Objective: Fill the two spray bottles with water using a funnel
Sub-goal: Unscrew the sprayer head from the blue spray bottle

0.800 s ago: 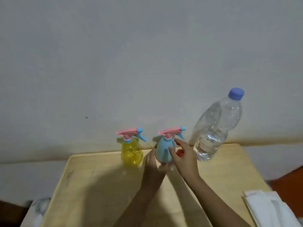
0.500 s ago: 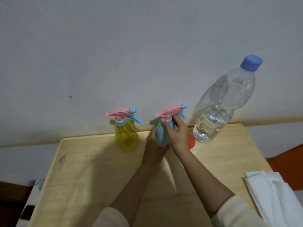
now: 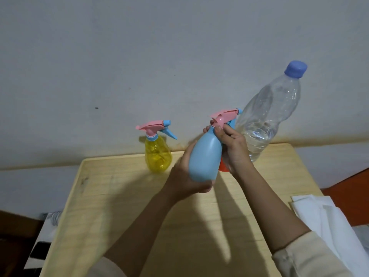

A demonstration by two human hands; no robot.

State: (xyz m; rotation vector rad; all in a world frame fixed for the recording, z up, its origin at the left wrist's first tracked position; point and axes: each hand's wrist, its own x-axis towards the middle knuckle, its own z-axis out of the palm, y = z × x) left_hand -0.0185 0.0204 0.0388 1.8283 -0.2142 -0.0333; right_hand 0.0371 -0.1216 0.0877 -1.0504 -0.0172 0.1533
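A light blue spray bottle (image 3: 205, 156) with a pink trigger head is lifted off the wooden table (image 3: 123, 206) and tilted. My left hand (image 3: 186, 176) grips its body from below and behind. My right hand (image 3: 232, 148) pinches the neck just under the pink head. A yellow see-through spray bottle (image 3: 157, 154) with the same pink head stands at the back of the table. A large clear water bottle (image 3: 267, 118) with a blue cap stands at the back right, partly filled. A bit of the orange-red funnel (image 3: 222, 166) shows behind my right hand.
A pale wall (image 3: 159, 56) rises directly behind the table. White cloth (image 3: 327, 222) lies off the table's right edge. Dark objects sit low at the left, beside the table.
The blue spray bottle has been lifted off the table and brought toward me. My right hand moved from its side up to the neck. The camera view has shifted closer.
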